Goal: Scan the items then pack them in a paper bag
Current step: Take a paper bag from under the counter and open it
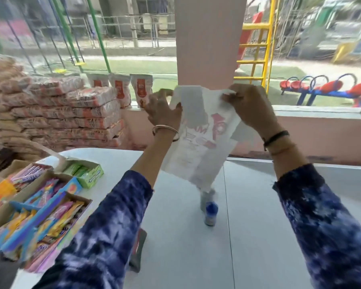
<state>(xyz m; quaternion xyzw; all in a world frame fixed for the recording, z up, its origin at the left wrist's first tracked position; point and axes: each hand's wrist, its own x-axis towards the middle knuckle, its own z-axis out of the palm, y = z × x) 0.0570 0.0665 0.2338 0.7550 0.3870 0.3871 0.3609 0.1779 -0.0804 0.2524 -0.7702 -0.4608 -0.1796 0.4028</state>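
I hold a white paper bag (200, 138) with faded red print up in the air above the white table (258, 226). My left hand (163, 109) grips the bag's top left edge and my right hand (248, 107) pinches its top right corner. The bag hangs flat, its mouth at the top. Below it on the table stands a small bottle with a blue cap (210, 211), partly hidden by the bag's lower end. A dark grey handheld scanner (139, 251) lies on the table, partly covered by my left sleeve.
Open cardboard boxes of colourful snack packets (38, 209) and a green box (86, 172) fill the table's left side. Stacked sacks (67, 113) and red-labelled pouches (141, 90) stand behind on the left. A pink pillar (208, 38) rises ahead.
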